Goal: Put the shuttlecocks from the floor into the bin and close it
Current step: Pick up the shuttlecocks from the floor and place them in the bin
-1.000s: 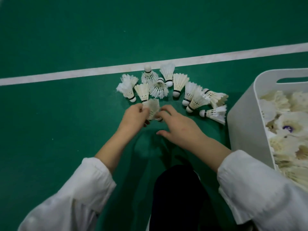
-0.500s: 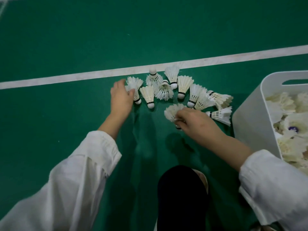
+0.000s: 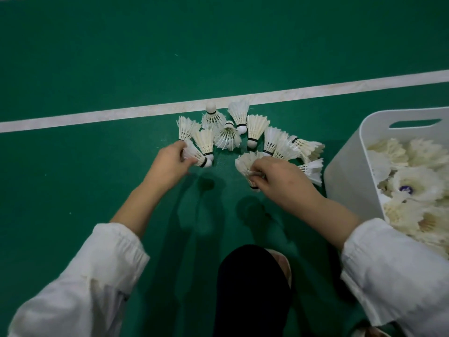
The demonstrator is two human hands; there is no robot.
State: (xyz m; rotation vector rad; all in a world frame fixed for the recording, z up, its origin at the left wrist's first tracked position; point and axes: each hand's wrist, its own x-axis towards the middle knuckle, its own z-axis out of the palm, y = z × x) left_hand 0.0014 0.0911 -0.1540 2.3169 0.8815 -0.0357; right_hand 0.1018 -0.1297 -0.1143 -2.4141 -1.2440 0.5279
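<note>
- Shuttlecocks (image 3: 256, 126) lie in a loose arc on the green floor (image 3: 97, 57), just on my side of the white line (image 3: 73, 119), with the bin (image 3: 345, 181) close by on my right.
- The step in hand is the pick-up, I judge: both hands are down at the near edge of the arc, apart from each other, one at each end.
- My left hand (image 3: 170, 164) pinches a shuttlecock (image 3: 198, 158) by its feathers, cork pointing right, low over the floor or touching it. I cannot tell which.
- My right hand (image 3: 281, 178) is curled around another shuttlecock (image 3: 245, 162), feathers fanning up and left, cork tucked under my fingers.
- Next move, as I see it: carry both to the right, over the bin's rim, and let go above the pile. The grip should stay light, since feathers crush easily. My left hand has the longer way to go and must pass over the arc without scattering it.
- Count in my hands: two, one in each.
- Count lying on the floor: about ten. Several overlap, so I may be off by one. One stands upright, cork on top; the rest lie on their sides or lean.
- Count in the bin: too many to tell, a heaped mass of feathers.
- Bins: one, white, open, with a handle slot in its far wall.
- Lids: none in view, so the closing step is not yet within reach.
</note>
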